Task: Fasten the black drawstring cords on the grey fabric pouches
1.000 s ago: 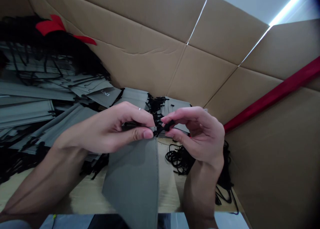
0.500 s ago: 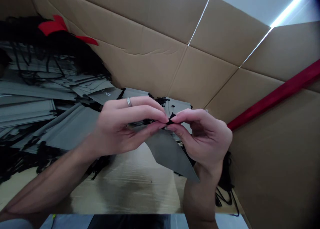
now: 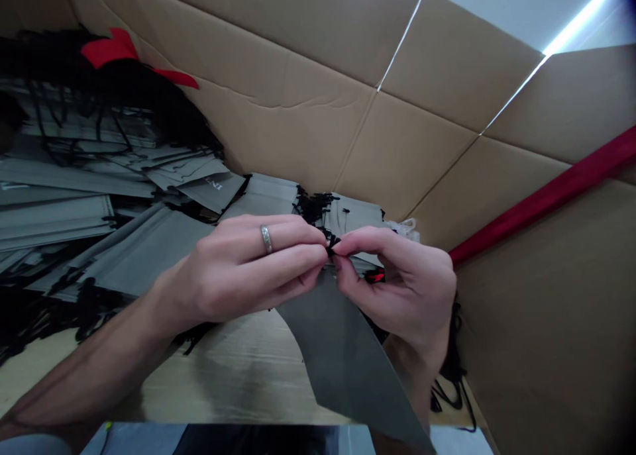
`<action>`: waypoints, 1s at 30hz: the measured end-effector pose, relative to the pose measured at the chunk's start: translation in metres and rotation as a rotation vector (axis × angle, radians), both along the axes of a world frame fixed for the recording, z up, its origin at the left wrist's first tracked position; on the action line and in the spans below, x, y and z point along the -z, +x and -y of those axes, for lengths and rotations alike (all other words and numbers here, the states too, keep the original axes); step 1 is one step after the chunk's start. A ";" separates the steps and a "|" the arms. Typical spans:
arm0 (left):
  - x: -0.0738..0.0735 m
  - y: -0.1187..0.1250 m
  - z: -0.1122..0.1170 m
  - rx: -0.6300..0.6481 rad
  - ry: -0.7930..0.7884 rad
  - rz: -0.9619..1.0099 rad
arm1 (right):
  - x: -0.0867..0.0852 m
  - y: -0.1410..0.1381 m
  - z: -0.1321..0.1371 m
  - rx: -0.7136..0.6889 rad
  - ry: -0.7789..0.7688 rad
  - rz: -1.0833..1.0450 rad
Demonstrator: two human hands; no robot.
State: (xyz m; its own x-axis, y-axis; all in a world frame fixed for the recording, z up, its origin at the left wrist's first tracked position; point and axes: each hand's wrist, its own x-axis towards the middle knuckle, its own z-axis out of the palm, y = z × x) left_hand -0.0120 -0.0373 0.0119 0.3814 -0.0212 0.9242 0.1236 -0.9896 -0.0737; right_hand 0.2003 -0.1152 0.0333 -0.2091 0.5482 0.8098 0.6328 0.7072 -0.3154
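Note:
My left hand (image 3: 253, 266), with a ring on one finger, is closed in a pinch on a black cord (image 3: 332, 244). Directly opposite, my right hand (image 3: 397, 279) pinches the same cord between thumb and forefinger, and the fingertips of both hands nearly meet. A flat grey pouch (image 3: 342, 349) hangs below the fingers and slants down to the right, across the right wrist. Its upper edge is hidden behind the fingers. I cannot make out whether the cord has a knot in it.
Stacked grey pouches (image 3: 144, 243) with black cords fill the left side. A heap of black cords (image 3: 169, 104) with a red strip (image 3: 112, 50) lies behind them. Cardboard walls (image 3: 298, 64) enclose the surface (image 3: 238, 375). A dark red band (image 3: 546, 193) crosses the right wall.
The grey pouch has swung lower and shows more of its length. My left fingers have closed together more, and both hands have moved slightly down, still at the cord.

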 end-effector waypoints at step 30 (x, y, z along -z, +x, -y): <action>-0.017 0.000 -0.022 0.345 -0.761 -0.500 | 0.001 0.013 -0.007 -0.246 -0.177 -0.135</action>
